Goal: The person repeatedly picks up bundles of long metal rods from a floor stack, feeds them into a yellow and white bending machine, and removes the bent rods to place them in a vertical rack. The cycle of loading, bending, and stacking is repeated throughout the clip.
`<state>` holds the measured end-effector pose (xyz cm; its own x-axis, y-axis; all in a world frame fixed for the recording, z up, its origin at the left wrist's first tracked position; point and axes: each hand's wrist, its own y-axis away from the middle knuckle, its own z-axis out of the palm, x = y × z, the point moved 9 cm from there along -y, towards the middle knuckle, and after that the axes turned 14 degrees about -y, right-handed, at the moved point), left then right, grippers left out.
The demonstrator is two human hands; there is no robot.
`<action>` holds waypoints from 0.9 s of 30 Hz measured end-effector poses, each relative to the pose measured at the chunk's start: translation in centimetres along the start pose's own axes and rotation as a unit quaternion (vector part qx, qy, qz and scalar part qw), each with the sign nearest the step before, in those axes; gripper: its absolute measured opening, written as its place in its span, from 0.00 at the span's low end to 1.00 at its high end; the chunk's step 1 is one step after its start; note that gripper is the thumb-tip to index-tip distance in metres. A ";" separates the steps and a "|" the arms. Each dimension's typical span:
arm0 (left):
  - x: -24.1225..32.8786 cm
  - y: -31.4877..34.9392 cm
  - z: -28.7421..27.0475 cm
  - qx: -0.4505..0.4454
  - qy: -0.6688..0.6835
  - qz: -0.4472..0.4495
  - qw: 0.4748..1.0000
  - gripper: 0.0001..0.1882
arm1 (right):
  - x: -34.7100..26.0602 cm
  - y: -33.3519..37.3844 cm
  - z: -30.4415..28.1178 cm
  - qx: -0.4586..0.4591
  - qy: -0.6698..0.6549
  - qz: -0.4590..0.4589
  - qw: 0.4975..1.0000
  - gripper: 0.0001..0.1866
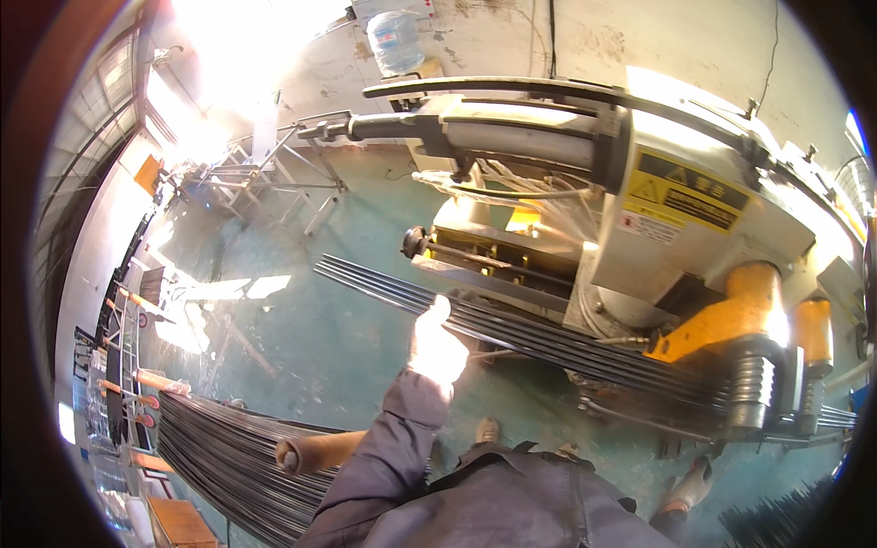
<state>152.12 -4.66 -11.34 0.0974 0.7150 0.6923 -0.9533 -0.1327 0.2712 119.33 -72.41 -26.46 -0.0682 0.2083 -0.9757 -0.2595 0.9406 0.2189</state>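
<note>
Several dark metal tubes (539, 338) lie side by side in a flat row, running from mid-left down to the right. My left hand (438, 349) is closed around them near their left part, thumb on top and the other fingers hidden underneath. Toward their right end the tubes pass by the yellow arm (713, 329) and the ribbed steel cylinder (751, 393) of a large bending machine (685, 219). Their right ends show beyond that cylinder. My right hand is not in view.
A big stack of dark tubes (228, 457) lies at the lower left, beside a brown cardboard roll (315, 452). More tube ends (776, 511) show at the lower right. Metal frames (265, 173) stand behind, and a water bottle (395, 44) is by the wall.
</note>
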 end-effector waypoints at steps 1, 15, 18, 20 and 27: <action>2.7 -1.6 -3.0 0.045 0.001 -0.018 0.999 0.22 | 2.5 1.1 -1.1 0.023 0.019 0.031 0.999 0.21; 26.0 -12.8 -24.1 0.064 -0.078 0.088 0.991 0.16 | 12.8 13.5 -3.2 -0.042 0.225 0.056 0.972 0.13; 25.3 -12.0 -23.5 0.027 -0.091 0.091 0.991 0.16 | 10.1 14.5 -2.6 -0.041 0.196 0.047 0.979 0.11; 25.9 -11.6 -24.1 0.056 -0.156 0.072 0.984 0.17 | 9.6 14.2 -2.3 -0.048 0.159 0.045 0.985 0.11; 21.3 -9.8 -22.6 0.021 -0.221 0.102 0.970 0.31 | 12.2 12.9 1.3 -0.156 0.334 0.010 0.929 0.21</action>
<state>157.11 27.39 -14.36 0.0290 0.3082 0.9509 -0.9541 -0.2751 0.1183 116.36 -57.37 -35.53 -0.6325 -0.0861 -0.7698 -0.5111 0.7931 0.3312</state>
